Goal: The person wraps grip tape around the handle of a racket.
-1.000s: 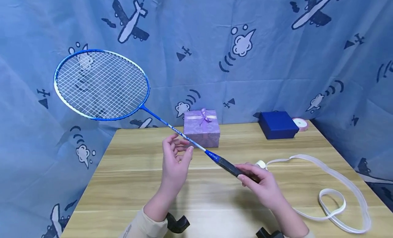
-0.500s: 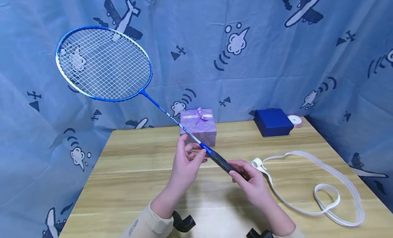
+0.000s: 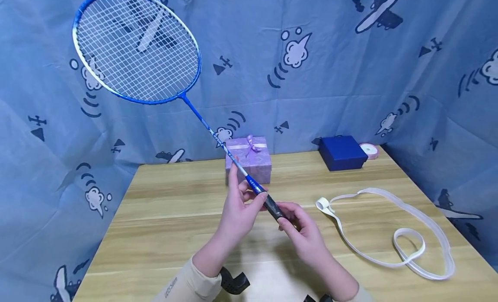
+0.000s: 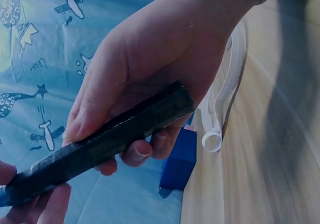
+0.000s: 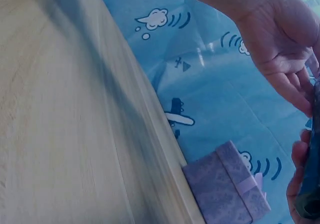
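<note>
The badminton racket [image 3: 183,98] now stands steeper than a second ago, its strung head raised to the upper left against the blue curtain [image 3: 350,77] and its black handle [image 3: 274,209] drawn in over the middle of the wooden table [image 3: 155,232]. The left hand [image 3: 239,211], which hung open beside the shaft, has closed in and now pinches the shaft just above the handle, while the right hand [image 3: 301,232] grips the handle's butt end with curled fingers; with both hands on it, the racket looks steadied for work on the handle. To the right the white grip tape [image 3: 389,232] lies loose and untouched, with the purple gift box [image 3: 253,163] and the blue box [image 3: 342,152] behind.
</note>
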Tool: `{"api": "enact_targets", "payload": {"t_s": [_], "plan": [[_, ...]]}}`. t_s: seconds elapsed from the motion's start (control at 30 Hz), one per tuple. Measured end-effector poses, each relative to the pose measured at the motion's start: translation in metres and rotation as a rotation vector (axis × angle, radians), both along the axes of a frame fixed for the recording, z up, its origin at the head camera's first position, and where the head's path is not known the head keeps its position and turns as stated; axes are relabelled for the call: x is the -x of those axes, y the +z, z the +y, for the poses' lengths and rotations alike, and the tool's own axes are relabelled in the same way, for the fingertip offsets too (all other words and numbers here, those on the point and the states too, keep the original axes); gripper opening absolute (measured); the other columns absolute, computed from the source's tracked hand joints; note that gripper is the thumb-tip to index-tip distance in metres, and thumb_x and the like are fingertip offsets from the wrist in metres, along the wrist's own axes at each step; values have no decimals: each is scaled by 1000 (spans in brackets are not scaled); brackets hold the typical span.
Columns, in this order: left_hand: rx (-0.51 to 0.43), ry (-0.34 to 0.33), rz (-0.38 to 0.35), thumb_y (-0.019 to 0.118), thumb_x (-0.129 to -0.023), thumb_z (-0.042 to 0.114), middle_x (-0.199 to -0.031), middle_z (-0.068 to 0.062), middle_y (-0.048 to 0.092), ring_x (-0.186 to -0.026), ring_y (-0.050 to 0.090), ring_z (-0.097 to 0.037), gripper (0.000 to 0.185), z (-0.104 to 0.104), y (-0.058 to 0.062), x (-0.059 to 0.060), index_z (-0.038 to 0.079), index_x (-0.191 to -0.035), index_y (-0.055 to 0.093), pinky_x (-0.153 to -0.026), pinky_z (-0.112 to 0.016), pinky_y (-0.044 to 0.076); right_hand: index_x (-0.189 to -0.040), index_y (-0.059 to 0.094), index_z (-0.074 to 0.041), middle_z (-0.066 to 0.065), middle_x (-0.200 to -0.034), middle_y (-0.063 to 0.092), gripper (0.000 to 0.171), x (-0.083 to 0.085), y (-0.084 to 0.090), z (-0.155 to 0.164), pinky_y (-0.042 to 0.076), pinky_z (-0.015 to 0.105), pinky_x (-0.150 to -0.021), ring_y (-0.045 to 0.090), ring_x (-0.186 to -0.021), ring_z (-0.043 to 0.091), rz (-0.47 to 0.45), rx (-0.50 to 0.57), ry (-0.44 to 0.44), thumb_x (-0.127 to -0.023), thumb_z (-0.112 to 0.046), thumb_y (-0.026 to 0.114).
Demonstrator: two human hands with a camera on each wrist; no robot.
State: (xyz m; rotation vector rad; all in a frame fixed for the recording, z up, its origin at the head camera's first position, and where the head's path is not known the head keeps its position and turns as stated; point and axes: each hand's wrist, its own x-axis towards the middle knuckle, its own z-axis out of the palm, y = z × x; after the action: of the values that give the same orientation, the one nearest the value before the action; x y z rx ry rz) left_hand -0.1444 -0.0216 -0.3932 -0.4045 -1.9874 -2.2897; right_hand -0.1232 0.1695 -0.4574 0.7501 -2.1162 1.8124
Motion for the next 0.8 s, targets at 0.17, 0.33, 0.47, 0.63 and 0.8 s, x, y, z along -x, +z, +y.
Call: {"api": "enact_targets", "payload": {"t_s": [0.17,0.33,0.47,0.63,0.8], "plan": [[53,-17,25,66,-98,-2,-117,-15,70,-95,72,-29,96,-7,5,0,49,-160,15,-77,-39,66,-131,63,-3,14,-109,71,31,7,2,4,60,25,-77,68,-92,8,-23,-101,11,-102,4,57],[51,-39,15,64,-98,-4,-118,-21,69,-97,72,-29,96,-12,11,-1,51,-160,16,-78,-39,66,-122,69,-4,7,-95,71,21,23,8,28,58,26,-69,65,-80,8,-89,-282,-110,-105,-7,57],[66,-61,16,64,-97,-4,-119,-23,68,-97,72,-29,97,-14,14,0,53,-159,16,-77,-41,66,-115,72,-6,2,-88,69,17,42,4,60,52,25,-65,60,-75,9,-65,-514,-329,-101,-11,65],[109,-50,44,66,-96,-3,-115,-18,72,-92,71,-25,97,-17,14,0,50,-161,16,-72,-40,65,-114,71,0,7,-88,66,21,69,-9,100,50,33,-65,59,-75,18,-23,-739,-456,-96,-11,68],[154,-51,72,67,-95,-1,-109,-6,75,-90,70,-22,97,-19,14,-1,50,-161,17,-65,-29,61,-118,67,5,20,-98,64,39,78,-15,122,52,51,-73,62,-87,34,-125,-899,-501,-92,-24,72]]}}
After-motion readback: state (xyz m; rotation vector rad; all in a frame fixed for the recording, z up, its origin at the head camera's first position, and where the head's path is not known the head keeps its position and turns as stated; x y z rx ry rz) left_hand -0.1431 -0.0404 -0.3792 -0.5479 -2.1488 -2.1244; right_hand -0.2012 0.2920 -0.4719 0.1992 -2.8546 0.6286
